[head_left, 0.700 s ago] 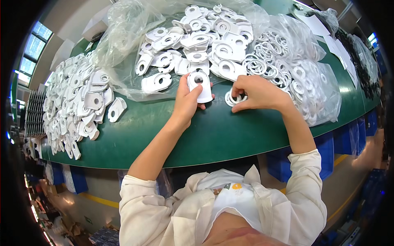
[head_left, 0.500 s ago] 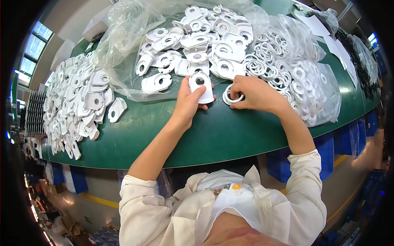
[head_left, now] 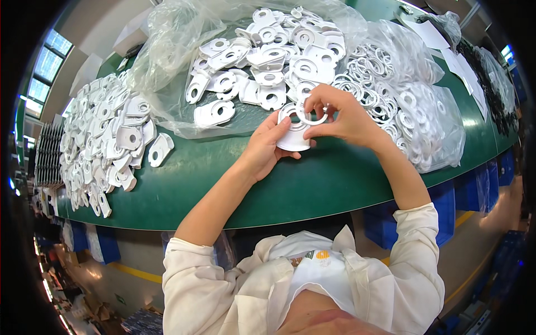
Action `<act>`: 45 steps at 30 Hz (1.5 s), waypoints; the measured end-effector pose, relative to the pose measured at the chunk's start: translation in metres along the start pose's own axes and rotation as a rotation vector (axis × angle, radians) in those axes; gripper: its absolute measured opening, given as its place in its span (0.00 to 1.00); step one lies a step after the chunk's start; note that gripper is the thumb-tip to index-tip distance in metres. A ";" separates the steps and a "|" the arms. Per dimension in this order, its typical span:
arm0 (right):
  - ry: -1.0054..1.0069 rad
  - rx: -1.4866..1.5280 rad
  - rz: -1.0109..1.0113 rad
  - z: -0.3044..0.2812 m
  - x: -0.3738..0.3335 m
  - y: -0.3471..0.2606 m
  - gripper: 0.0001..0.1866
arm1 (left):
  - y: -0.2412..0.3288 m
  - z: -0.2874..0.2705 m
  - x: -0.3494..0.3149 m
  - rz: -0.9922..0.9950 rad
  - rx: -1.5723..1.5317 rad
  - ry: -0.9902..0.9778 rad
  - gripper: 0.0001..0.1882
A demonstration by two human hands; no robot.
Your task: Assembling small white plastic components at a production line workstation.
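My left hand [head_left: 265,142] grips a white plastic plate [head_left: 293,142], rounded at one end with a round hole, thumb on its face. Between the thumb and fingers of my right hand [head_left: 345,118] is a white plastic ring [head_left: 303,116], tilted over the plate's hole. The ring overlaps the plate's right side in view; whether they touch I cannot tell. A heap of similar white plates [head_left: 268,58] lies just beyond my hands on a clear plastic sheet. Loose white rings [head_left: 368,78] are piled to the right of it.
Another big pile of white plates [head_left: 103,134] covers the left of the green table [head_left: 268,195]. Clear plastic bags [head_left: 441,117] with rings lie at the right. Blue bins [head_left: 438,209] stand below the table edge. White papers [head_left: 463,72] lie at the far right.
My right hand has lifted the ring off the table and brought it left to the plate. My left hand has shifted right and a little nearer, with the plate now tilted.
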State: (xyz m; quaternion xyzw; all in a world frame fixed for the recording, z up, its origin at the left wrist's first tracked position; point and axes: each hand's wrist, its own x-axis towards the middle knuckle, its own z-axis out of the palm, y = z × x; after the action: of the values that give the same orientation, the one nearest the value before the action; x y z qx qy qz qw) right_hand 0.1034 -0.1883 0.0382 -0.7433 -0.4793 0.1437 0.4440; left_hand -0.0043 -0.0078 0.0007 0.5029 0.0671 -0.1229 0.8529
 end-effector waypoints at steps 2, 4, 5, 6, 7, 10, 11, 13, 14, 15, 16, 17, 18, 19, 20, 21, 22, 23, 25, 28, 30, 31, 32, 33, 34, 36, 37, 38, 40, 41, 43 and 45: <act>0.000 0.044 0.042 -0.001 0.001 0.003 0.24 | 0.004 0.001 -0.002 0.014 0.013 0.022 0.17; 0.104 0.264 0.069 0.000 0.001 0.006 0.36 | 0.005 0.002 -0.002 0.028 0.025 0.044 0.16; 0.104 0.263 0.070 0.000 0.000 0.004 0.36 | 0.005 0.001 -0.002 0.040 -0.001 0.060 0.17; 0.054 0.234 0.086 -0.001 0.001 0.001 0.40 | 0.006 0.001 -0.002 0.052 -0.026 0.079 0.18; 0.004 0.205 0.102 -0.001 0.001 -0.001 0.44 | 0.005 0.000 -0.002 0.053 -0.026 0.080 0.18; -0.066 0.039 0.027 0.006 0.002 0.000 0.46 | 0.004 0.000 0.000 0.048 -0.076 0.222 0.17; -0.070 0.028 0.034 0.008 0.002 0.001 0.47 | 0.005 0.000 0.001 0.065 -0.042 0.210 0.16; -0.044 -0.026 -0.002 0.010 0.001 0.003 0.47 | 0.002 0.000 0.003 0.081 -0.009 0.193 0.16; -0.019 -0.079 -0.040 0.011 0.001 0.003 0.47 | -0.001 0.001 0.004 0.124 0.074 0.203 0.17; -0.020 -0.077 -0.042 0.013 0.001 0.004 0.47 | -0.003 0.001 0.003 0.168 0.160 0.216 0.19; -0.019 -0.068 -0.069 0.016 0.002 0.006 0.47 | -0.002 0.000 0.002 0.168 0.160 0.218 0.19; -0.018 -0.059 -0.096 0.017 0.002 0.006 0.46 | -0.001 -0.002 0.002 0.153 0.127 0.221 0.21; -0.018 -0.059 -0.096 0.017 0.001 0.005 0.46 | 0.000 -0.003 0.002 0.137 0.092 0.221 0.24; 0.036 0.029 -0.068 0.017 0.001 0.002 0.42 | 0.000 -0.003 0.003 0.136 0.092 0.221 0.24; 0.090 0.117 -0.041 0.017 0.000 0.001 0.38 | 0.000 -0.003 0.003 0.170 0.094 0.244 0.23; 0.090 0.118 -0.041 0.016 0.001 0.005 0.38 | 0.000 -0.003 0.003 0.203 0.097 0.267 0.23; 0.100 0.203 0.094 0.015 0.002 0.012 0.33 | 0.001 -0.002 0.002 0.204 0.098 0.268 0.23; 0.110 0.287 0.229 0.014 0.004 0.016 0.27 | 0.003 -0.001 0.001 0.212 0.123 0.271 0.23; 0.094 0.360 0.321 0.008 0.005 0.012 0.15 | 0.003 0.002 0.002 0.218 0.146 0.268 0.24; 0.171 0.191 0.269 0.008 0.006 0.013 0.10 | 0.001 0.004 0.000 0.170 0.212 0.214 0.26; 0.305 0.151 0.138 0.010 0.006 0.010 0.07 | -0.002 0.004 0.000 0.069 0.102 0.125 0.26; 0.305 0.151 0.139 0.011 0.006 0.011 0.07 | -0.002 0.004 0.000 0.068 0.101 0.124 0.26; 0.320 0.004 0.018 0.013 0.006 0.014 0.06 | -0.002 0.005 0.000 0.039 0.104 0.070 0.26; 0.334 -0.143 -0.102 0.015 0.006 0.017 0.05 | -0.003 0.005 0.001 0.010 0.108 0.015 0.27; 0.334 -0.143 -0.100 0.016 0.006 0.019 0.05 | -0.002 0.005 0.001 0.009 0.108 0.014 0.27; 0.289 -0.263 -0.215 0.018 0.006 0.021 0.05 | 0.000 0.007 0.000 -0.006 0.122 -0.038 0.25; 0.289 -0.263 -0.215 0.018 0.006 0.020 0.05 | 0.001 0.007 0.000 -0.006 0.122 -0.038 0.25; 0.279 -0.252 -0.234 0.018 0.006 0.019 0.04 | 0.002 0.006 0.000 -0.004 0.131 -0.063 0.25; 0.268 -0.241 -0.254 0.020 0.007 0.019 0.04 | 0.001 0.006 0.000 0.000 0.138 -0.087 0.25; 0.268 -0.227 -0.246 0.021 0.006 0.018 0.04 | 0.001 0.006 0.000 0.003 0.129 -0.097 0.25; 0.270 -0.216 -0.236 0.023 0.005 0.018 0.04 | 0.000 0.007 0.000 0.006 0.119 -0.110 0.25; 0.301 -0.228 -0.229 0.027 0.004 0.019 0.04 | 0.000 0.006 0.001 0.003 0.092 -0.139 0.25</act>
State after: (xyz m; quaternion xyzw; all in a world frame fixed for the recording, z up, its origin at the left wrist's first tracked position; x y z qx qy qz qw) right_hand 0.0995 -0.1735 0.0086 -0.7426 -0.5019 -0.0753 0.4369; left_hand -0.0038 -0.0138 0.0033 0.5320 0.0014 -0.1593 0.8316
